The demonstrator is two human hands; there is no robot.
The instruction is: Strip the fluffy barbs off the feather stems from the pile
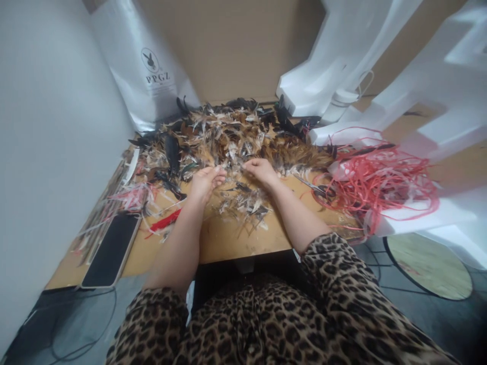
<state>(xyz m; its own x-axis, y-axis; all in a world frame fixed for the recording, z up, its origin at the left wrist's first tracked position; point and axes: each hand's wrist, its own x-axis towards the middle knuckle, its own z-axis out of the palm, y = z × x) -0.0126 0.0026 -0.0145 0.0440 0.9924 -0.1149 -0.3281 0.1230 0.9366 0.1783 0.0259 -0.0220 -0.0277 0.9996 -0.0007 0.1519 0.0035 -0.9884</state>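
Left fingers: on the left hand (204,184), loosely curled and narrow, tips at the near edge of the feather pile (228,129); from where I stand I cannot tell whether a wisp is caught between them.
Right fingers: on the right hand (262,170), drawn into a narrow pinch, tips toward the left hand; too blurred to tell if they hold a feather.
Gap: the 2 hands are near each other but apart, over the near side of the pile.
Good handling: I'd pinch each feather by its quill, with just 2 fingertips, and draw it out gently along its length so the barbs don't bend.
Light touch: short, slow moves look wise; fluff this fine could scatter or cling to its neighbours.
Feathers: brown, white and black, heaped across the far middle of the wooden surface (224,246).
Loose tufts (254,204): a smaller scatter, on the near side, between the 2 forearms.
Scissors (310,184): right of the right hand, beside the tangle of pinkish-red strips (395,180).
Left side: a dark-screened phone (111,251) lies at the near left, with a bright red piece (166,220) between it and the left forearm.
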